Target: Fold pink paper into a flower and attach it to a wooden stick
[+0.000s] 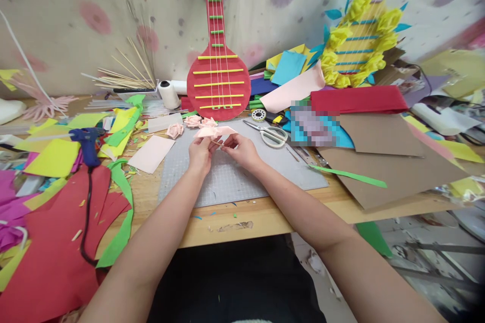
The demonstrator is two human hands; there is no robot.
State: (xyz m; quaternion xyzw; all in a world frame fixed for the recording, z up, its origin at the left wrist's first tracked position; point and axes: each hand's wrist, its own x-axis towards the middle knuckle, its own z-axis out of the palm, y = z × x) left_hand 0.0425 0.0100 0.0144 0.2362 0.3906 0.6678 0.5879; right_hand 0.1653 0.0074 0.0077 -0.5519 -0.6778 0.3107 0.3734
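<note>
Over the grey cutting mat (182,174), my left hand (200,155) is closed on a strip of pale pink crepe paper (215,132). My right hand (242,150) pinches a thin wooden stick (217,143) that runs across to the left fingertips, under the paper. The paper's right end reaches my right fingers; whether they grip it too is hard to tell. Just beyond the hands lie several pink paper roses, one rose (175,130) at the left. White-handled scissors (273,136) rest to the right of my right hand.
A red paper-covered banjo shape (219,83) leans against the wall behind. On the left are a blue glue gun (88,145) with its cord and red paper sheets (64,242). Brown cardboard (382,176) and a green strip (350,176) lie at the right.
</note>
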